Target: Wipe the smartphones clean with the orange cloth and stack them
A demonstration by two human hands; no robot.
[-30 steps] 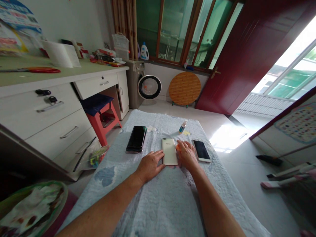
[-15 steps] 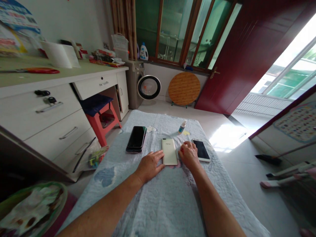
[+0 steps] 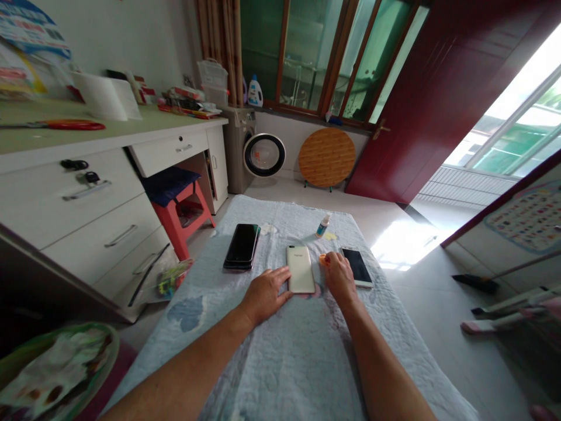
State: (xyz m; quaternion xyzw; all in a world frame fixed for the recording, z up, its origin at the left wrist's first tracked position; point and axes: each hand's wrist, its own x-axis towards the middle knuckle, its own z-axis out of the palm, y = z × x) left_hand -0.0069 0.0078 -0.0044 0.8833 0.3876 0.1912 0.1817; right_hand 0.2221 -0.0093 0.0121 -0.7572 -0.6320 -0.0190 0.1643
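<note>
One pale-blue quilted fabric cover is lying underneath | right hand is shifting rightward, apart from flattened left hand | pale-gold rectangular phone is lying between, only left now touching | right is pinching soft-looking orange scrap

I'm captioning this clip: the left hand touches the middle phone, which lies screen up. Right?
Not quite: the head view shows the middle phone lying screen down, its pale back uppermost. The left hand does touch it.
</note>
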